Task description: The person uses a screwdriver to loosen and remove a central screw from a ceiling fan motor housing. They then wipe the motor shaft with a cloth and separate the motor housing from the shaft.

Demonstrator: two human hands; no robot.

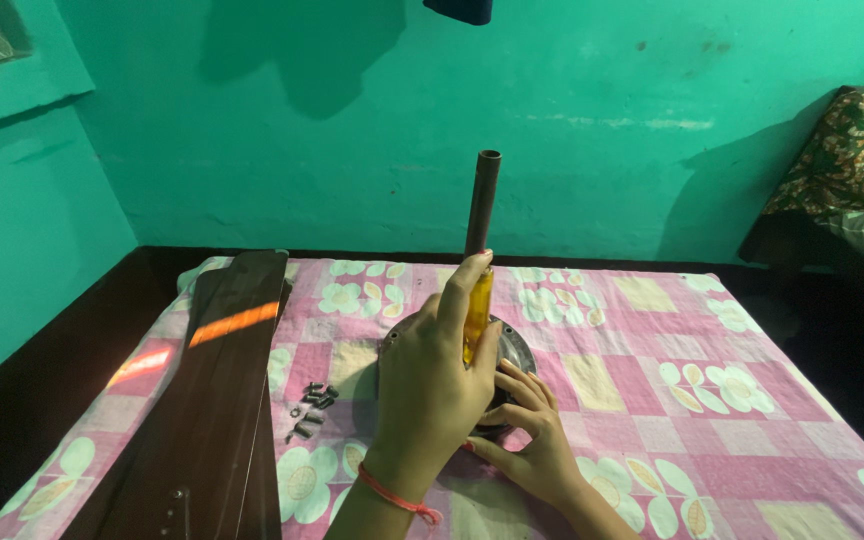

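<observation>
On the pink floral bedsheet (652,340), the left hand (432,385) grips a yellow-handled screwdriver (476,315) upright over the ceiling fan motor (512,345), which the right hand (532,440) steadies with flat, spread fingers, loose screws (312,405) parked beside the stacked fan blades (217,400).

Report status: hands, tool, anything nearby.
Left hand shut on yellow-handled screwdriver, upright over round grey metal fan motor. Right hand steadying motor. Dark screws, brown blades lie apart.

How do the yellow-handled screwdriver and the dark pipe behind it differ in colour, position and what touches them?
The screwdriver has a translucent yellow handle; the pipe is dull dark brown. The left hand grips the screwdriver; no hand holds the pipe. The pipe rises higher than the screwdriver. Both stand roughly upright over the round motor housing.
</observation>
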